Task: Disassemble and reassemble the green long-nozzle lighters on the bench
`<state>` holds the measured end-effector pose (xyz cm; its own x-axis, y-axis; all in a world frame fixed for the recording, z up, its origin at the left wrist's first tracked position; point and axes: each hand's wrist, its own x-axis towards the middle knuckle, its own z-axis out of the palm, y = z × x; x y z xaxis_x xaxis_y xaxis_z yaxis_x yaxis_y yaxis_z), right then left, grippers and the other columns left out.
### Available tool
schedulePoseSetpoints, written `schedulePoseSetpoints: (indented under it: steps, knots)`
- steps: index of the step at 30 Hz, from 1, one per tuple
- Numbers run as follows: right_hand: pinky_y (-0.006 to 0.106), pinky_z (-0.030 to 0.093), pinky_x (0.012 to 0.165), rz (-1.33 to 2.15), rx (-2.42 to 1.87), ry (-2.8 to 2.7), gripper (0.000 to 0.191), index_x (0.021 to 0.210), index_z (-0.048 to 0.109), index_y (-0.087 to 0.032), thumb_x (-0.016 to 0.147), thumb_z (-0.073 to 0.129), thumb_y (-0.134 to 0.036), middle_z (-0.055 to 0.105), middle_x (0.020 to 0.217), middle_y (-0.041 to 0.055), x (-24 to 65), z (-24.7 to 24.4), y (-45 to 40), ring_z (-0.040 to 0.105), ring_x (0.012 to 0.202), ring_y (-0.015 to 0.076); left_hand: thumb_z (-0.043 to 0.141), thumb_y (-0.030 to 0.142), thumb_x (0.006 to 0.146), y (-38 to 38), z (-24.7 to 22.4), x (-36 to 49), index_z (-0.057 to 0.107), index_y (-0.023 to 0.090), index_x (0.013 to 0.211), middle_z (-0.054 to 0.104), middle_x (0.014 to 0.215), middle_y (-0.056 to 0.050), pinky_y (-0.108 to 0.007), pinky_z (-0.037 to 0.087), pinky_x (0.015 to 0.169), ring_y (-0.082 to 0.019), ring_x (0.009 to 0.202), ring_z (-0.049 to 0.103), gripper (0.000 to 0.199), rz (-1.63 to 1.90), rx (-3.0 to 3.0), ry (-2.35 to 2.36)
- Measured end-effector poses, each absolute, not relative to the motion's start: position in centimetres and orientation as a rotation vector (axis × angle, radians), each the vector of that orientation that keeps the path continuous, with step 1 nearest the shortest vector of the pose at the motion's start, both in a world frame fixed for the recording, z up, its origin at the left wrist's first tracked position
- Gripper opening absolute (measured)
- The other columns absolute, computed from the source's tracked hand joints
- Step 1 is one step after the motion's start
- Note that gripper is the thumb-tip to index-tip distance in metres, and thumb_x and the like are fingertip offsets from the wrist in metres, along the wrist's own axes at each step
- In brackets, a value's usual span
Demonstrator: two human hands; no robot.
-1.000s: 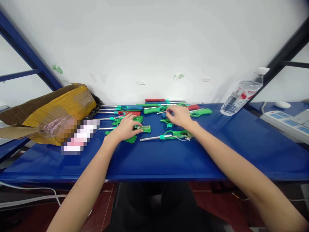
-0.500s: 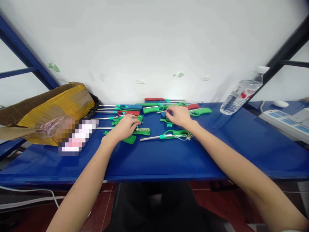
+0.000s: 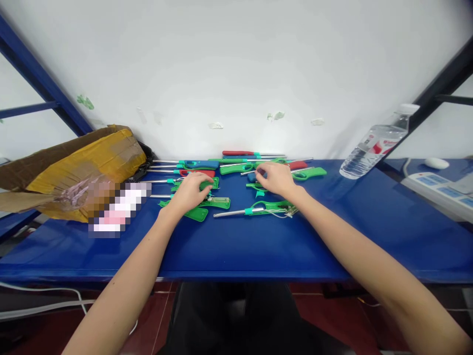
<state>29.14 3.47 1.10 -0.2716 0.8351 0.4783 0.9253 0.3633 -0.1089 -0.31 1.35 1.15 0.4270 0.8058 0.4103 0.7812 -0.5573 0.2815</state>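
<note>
My left hand [image 3: 191,191] hovers over an opened green gas lighter [image 3: 219,202], its thumb and index finger curved with a gap between them. Beneath that hand lie a loose green handle shell [image 3: 196,214] and another opened green lighter [image 3: 213,183]. My right hand [image 3: 277,178] is curled, fingertips bent down beside a green lighter piece [image 3: 253,186] with a teal tip; whatever its fingers pinch is hidden. In front of the right wrist, an opened green lighter [image 3: 271,206] shows its metal tube and white wires.
Whole lighters lie behind the hands: blue [image 3: 207,164], red [image 3: 195,173], green [image 3: 314,172] and several others along the wall. A taped cardboard box [image 3: 121,158] stands left on the blue table [image 3: 236,251]. A water bottle [image 3: 375,148] and a power strip [image 3: 439,192] are right.
My left index finger has lifted away from the thumb, opening a gap. My right hand stays almost in place, and the view has shifted slightly.
</note>
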Motion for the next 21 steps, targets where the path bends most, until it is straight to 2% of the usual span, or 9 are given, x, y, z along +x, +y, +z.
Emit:
schedulePoseSetpoints:
  steps: [3, 6, 8, 16, 21]
  knots:
    - [0.030, 0.032, 0.059, -0.256, -1.553, -2.165, 0.023, 0.090, 0.071, -0.022, 0.090, 0.051, -0.032, 0.075, 0.092, 0.0052, 29.2, 1.2, 3.5, 0.066, 0.084, 0.0232, 0.050, 0.042, 0.092, 0.9, 1.4, 0.2, 0.066, 0.019, 0.108, 0.072, 0.105, -0.007, -0.037, 0.050, 0.090, -0.024, 0.096, 0.066, 0.032, 0.923, 2.466, 1.521]
    - [0.030, 0.032, 0.059, -0.250, -1.575, -2.168, 0.023, 0.090, 0.071, -0.022, 0.090, 0.051, -0.032, 0.075, 0.092, 0.0056, 29.3, 1.2, 3.5, 0.065, 0.084, 0.0236, 0.042, 0.048, 0.097, 0.2, 2.1, 0.6, 0.062, 0.019, 0.115, 0.074, 0.094, -0.004, -0.032, 0.050, 0.082, -0.021, 0.083, 0.067, 0.040, 0.887, 2.410, 1.456]
    - [0.030, 0.033, 0.060, -0.249, -1.577, -2.174, 0.023, 0.090, 0.071, -0.022, 0.090, 0.051, -0.032, 0.075, 0.092, 0.0057, 29.3, 1.2, 3.5, 0.065, 0.085, 0.0240, 0.037, 0.049, 0.099, -0.1, 2.4, 0.6, 0.062, 0.019, 0.114, 0.074, 0.091, -0.003, -0.031, 0.049, 0.077, -0.020, 0.078, 0.067, 0.042, 0.807, 2.437, 1.380]
    - [0.030, 0.032, 0.060, -0.256, -1.562, -2.190, 0.022, 0.092, 0.071, -0.022, 0.090, 0.051, -0.032, 0.076, 0.095, 0.0050, 29.2, 1.2, 3.6, 0.066, 0.085, 0.0238, 0.030, 0.045, 0.102, 0.0, 2.6, 0.3, 0.066, 0.020, 0.096, 0.072, 0.091, -0.004, -0.033, 0.046, 0.081, -0.023, 0.087, 0.065, 0.044, 0.539, 2.639, 1.329]
    - [0.030, 0.033, 0.060, -0.264, -1.554, -2.183, 0.022, 0.093, 0.071, -0.023, 0.090, 0.051, -0.033, 0.076, 0.093, 0.0035, 29.1, 1.2, 3.6, 0.067, 0.083, 0.0234, 0.031, 0.047, 0.102, -0.2, 2.5, 0.5, 0.067, 0.020, 0.106, 0.073, 0.098, -0.006, -0.034, 0.045, 0.084, -0.025, 0.094, 0.065, 0.045, 0.563, 2.621, 1.363]
